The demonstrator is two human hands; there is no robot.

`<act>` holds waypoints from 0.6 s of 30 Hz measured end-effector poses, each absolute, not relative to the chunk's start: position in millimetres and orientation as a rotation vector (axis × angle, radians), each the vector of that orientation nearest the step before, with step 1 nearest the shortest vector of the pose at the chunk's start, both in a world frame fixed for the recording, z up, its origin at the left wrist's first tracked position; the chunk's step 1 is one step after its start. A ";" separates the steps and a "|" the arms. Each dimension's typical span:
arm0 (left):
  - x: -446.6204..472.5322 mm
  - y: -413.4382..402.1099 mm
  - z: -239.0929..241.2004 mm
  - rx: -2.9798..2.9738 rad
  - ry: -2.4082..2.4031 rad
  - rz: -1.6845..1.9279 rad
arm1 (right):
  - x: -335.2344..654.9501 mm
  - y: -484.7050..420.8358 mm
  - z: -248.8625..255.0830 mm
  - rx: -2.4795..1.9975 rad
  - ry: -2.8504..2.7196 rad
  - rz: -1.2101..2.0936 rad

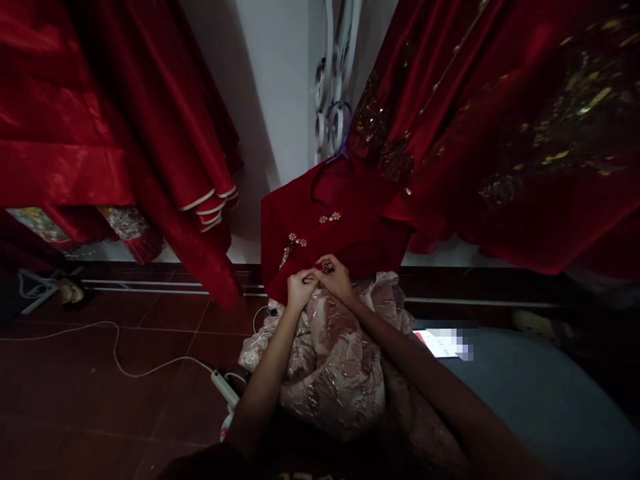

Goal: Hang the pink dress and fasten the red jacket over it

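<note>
A dark red garment (350,213) hangs on a purple hanger (341,137) against the white wall, with pearl-like clasps (330,217) down its front. My left hand (300,288) and my right hand (334,277) meet at its lower front edge, fingers pinched together on a small clasp (326,268) and the red cloth. A pink sequinned fabric (330,360) is heaped under my forearms.
Red dresses hang at left (100,133) and right (500,133), the right one with gold embroidery. A white cable and power strip (224,388) lie on the dark red tile floor. A lit phone (443,343) rests on a grey-blue surface (540,400) at right.
</note>
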State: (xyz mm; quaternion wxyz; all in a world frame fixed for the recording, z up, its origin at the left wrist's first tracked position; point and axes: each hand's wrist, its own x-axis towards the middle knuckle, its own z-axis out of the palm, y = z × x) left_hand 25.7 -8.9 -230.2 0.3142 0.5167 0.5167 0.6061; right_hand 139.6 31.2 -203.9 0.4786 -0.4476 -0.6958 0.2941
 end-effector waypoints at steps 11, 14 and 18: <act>30.3 -9.3 -230.4 1.263 1.351 1.767 | 172.4 24.9 -188.0 -1.080 -1.787 0.624; 31.5 -9.6 -230.5 1.331 1.369 1.746 | 185.6 15.8 -198.7 -1.117 -1.760 0.486; 32.1 -9.8 -231.8 1.407 1.397 1.721 | 188.3 11.7 -210.6 -1.116 -1.821 0.504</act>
